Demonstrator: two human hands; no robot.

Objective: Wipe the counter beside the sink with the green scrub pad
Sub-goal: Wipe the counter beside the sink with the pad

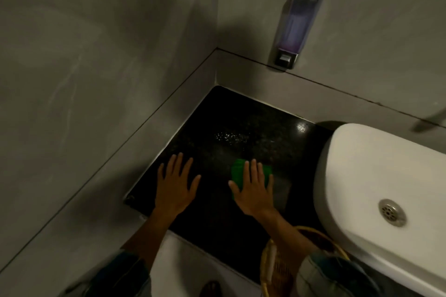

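Observation:
The green scrub pad (237,171) lies flat on the black speckled counter (229,128), a little left of the white sink (376,176). My right hand (253,188) rests palm down on the pad with fingers spread, covering its middle and near part. My left hand (176,183) lies flat on the bare counter further left, fingers apart, holding nothing. Both hands are near the counter's front half.
Grey walls meet at the back left corner (217,67). A soap dispenser (292,31) hangs on the back wall. A wicker basket (284,265) sits at the counter's front edge under my right forearm. The sink drain (391,212) shows at right.

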